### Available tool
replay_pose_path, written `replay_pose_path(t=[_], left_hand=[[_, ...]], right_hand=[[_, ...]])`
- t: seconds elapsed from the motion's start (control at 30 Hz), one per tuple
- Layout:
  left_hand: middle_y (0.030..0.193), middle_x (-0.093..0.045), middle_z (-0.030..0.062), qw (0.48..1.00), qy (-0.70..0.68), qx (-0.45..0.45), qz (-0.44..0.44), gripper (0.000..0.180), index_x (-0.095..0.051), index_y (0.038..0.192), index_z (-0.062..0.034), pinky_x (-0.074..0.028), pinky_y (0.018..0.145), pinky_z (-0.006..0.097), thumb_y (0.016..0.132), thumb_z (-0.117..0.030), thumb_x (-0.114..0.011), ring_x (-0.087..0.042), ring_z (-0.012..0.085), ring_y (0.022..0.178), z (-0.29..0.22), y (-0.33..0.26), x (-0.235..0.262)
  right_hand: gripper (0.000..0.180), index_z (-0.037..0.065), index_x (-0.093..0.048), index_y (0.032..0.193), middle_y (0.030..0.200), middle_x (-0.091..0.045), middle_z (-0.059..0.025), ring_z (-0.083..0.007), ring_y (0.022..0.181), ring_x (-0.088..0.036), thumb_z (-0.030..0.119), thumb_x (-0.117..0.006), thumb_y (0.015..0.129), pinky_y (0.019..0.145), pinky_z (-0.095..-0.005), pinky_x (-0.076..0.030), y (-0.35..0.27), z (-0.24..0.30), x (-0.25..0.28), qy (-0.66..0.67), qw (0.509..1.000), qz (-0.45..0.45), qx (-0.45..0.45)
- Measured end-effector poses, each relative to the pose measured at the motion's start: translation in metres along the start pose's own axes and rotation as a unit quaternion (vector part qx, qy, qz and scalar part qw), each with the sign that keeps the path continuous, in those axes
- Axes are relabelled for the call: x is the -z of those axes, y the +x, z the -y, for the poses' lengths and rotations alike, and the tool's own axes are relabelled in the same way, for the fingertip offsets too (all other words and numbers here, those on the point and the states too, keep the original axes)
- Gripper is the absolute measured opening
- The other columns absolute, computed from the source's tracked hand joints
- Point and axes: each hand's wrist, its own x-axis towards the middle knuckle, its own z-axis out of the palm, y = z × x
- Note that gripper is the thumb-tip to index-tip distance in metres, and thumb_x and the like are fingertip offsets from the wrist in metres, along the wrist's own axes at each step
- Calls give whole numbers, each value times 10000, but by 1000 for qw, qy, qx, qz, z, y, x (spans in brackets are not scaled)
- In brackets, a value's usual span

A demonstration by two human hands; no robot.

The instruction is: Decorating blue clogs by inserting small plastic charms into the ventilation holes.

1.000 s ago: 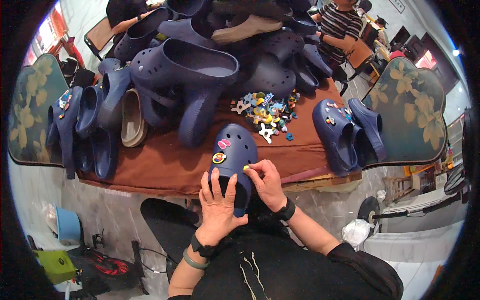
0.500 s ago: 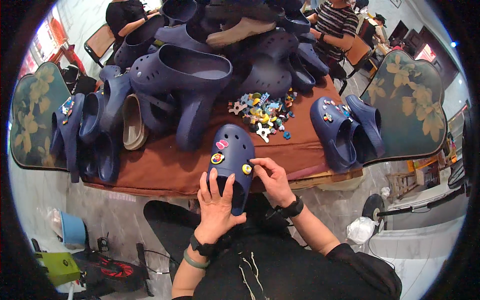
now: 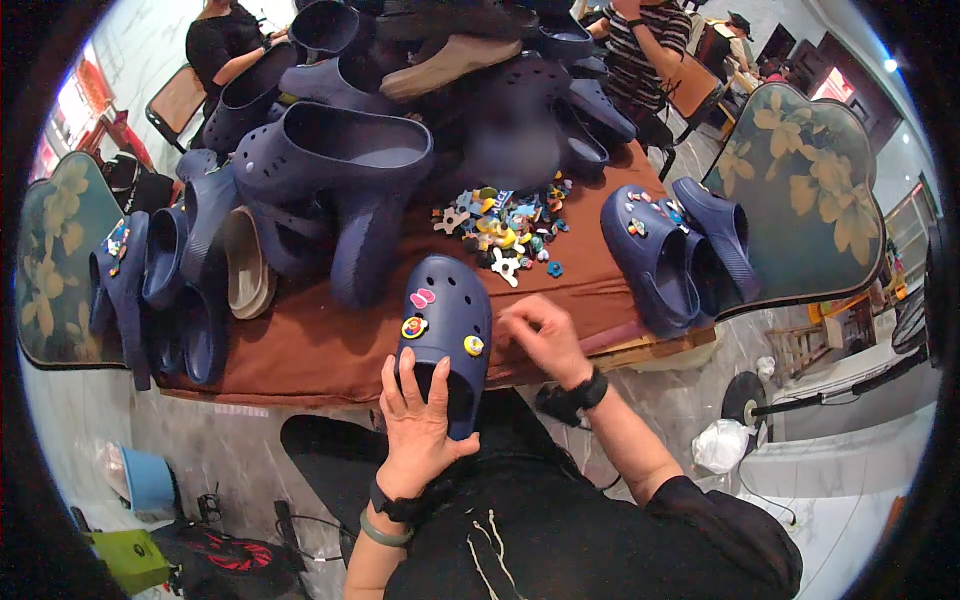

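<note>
A navy clog [image 3: 452, 290] points away from me at the table's front edge. My left hand [image 3: 418, 425] grips it by the heel end, fingers over the opening and thumb at the right side. On the clog's top sit a pink charm [image 3: 423, 298], a round red-and-yellow charm [image 3: 413, 327] and a yellow-and-white charm [image 3: 473, 345]. Just right of the clog, apart from it, is my right hand [image 3: 545, 338] with its fingers curled. Whatever is between those fingers, if anything, is hidden. Beyond the clog lies a pile of small colourful charms [image 3: 510, 225].
Many navy clogs [image 3: 330, 150] are heaped at the back and left of the brown-covered table [image 3: 330, 345]. A grey-beige clog [image 3: 250, 265] stands among them. Decorated clogs [image 3: 650, 250] stand at right. Two people [image 3: 225, 50] [image 3: 645, 50] are across the table.
My right hand has come off the yellow-and-white charm and moved slightly right, away from the clog. The left hand keeps its hold. The whole view has shifted a little.
</note>
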Motion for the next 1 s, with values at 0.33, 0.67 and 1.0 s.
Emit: replay_pose_path(t=[0.33,0.67,1.0], left_hand=[[1502,-155,255,1000,-18,-6,2,1234,-250,1496,-189,-308,1003,593,460,-361,-899,-166,490,1370,-1,2,0],[1514,-136,258,1000,-25,-11,3,1275,-224,1510,-201,-297,1022,592,448,-378,-907,-151,489,1383,1,-4,1],[1517,-123,266,1000,-21,-9,18,1221,-259,1493,-169,-278,1052,612,477,-414,-890,-145,504,1377,3,6,0]], right_hand=[[221,94,-656,1072,1033,-611,-122,-308,866,-630,165,-679,863,760,-398,-506,42,-81,64,-349,931,-104,5],[160,4,-684,983,934,-698,-58,-125,845,-651,-15,-708,826,767,-272,-525,24,-26,6,26,997,-70,-25],[215,61,-697,946,946,-681,-82,-236,889,-652,-47,-721,761,814,-326,-517,35,9,-37,-170,954,-101,225]])
